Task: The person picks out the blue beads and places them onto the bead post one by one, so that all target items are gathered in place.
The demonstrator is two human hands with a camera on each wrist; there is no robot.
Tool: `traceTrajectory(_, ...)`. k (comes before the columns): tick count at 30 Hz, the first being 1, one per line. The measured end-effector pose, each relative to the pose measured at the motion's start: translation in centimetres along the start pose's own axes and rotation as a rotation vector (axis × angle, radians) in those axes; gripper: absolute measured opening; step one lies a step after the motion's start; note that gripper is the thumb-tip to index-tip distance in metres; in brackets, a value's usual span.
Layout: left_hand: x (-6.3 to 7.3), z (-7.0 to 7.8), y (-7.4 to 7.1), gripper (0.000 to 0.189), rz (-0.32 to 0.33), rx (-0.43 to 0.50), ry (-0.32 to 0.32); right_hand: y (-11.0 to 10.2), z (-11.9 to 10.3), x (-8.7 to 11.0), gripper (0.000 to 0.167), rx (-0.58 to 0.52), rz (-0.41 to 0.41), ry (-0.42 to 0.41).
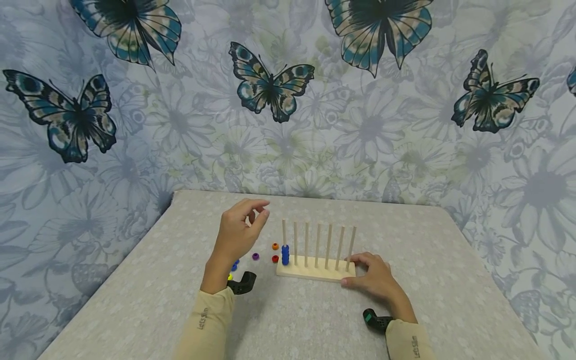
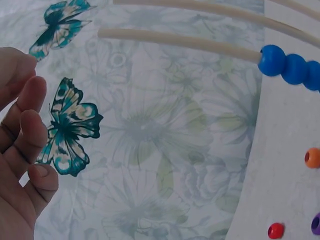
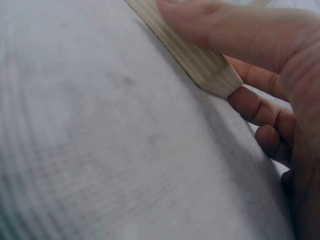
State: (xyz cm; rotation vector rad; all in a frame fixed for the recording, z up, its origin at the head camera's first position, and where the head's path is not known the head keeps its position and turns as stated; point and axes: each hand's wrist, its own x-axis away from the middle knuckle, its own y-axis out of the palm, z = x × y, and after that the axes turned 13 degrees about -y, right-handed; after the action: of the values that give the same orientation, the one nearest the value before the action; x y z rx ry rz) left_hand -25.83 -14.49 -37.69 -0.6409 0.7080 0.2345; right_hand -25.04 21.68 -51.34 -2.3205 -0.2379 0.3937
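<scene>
A light wooden peg stand [image 1: 316,270] with several upright pegs sits on the table. Its leftmost peg carries a stack of blue beads [image 1: 285,255], also seen in the left wrist view as blue beads [image 2: 295,68]. My left hand [image 1: 240,230] is raised to the left of that peg, thumb and index finger apart with nothing between them. At the stand's right end, my right hand [image 1: 372,274] grips the base, thumb along the front side and fingers behind. The right wrist view shows the thumb [image 3: 200,22] pressed on the wooden base [image 3: 217,75].
Loose beads lie left of the stand: an orange bead [image 1: 275,246], a red bead [image 1: 275,259], a purple bead [image 1: 255,256], blue ones and a yellow bead [image 1: 230,276] partly behind the left wrist. A butterfly-patterned wall [image 1: 369,130] rises behind the cloth-covered table [image 1: 315,320].
</scene>
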Motion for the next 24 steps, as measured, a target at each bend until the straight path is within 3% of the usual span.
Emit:
traceTrajectory(14,0.9,-2.3,-3.1,0.020,0.011,-0.085,-0.022,-0.1,0.0,0.0,0.069,0.001,-0.001,-0.009)
traceTrajectory(24,3.3,-5.1,-3.2,0.019,0.015,-0.113,-0.097,-0.1,-0.4,0.1,0.068,-0.003,-0.004,-0.004)
